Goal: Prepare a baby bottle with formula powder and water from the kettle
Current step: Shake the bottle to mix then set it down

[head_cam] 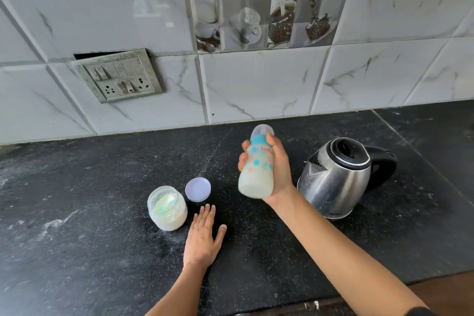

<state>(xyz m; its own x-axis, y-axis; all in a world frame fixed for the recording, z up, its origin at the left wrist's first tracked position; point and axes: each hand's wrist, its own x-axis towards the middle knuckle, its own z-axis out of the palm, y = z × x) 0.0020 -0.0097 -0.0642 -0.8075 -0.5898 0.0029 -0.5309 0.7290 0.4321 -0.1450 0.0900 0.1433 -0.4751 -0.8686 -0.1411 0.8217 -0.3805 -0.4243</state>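
Note:
My right hand (278, 172) grips a baby bottle (256, 169) above the black counter, held roughly upright. The bottle has a blue collar, a clear cap and milky white liquid in its lower part. My left hand (204, 235) lies flat on the counter with fingers straight, just right of an open glass jar (167, 209) of white formula powder with a scoop inside. The jar's pale round lid (198, 188) lies behind the hand. A steel kettle (341, 177) with a black handle and shut lid stands to the right of the bottle.
The dark stone counter (89, 226) carries traces of spilled powder near the jar. A marble-tiled wall with a switch and socket plate (119, 75) rises behind. The counter's front edge runs along the bottom right.

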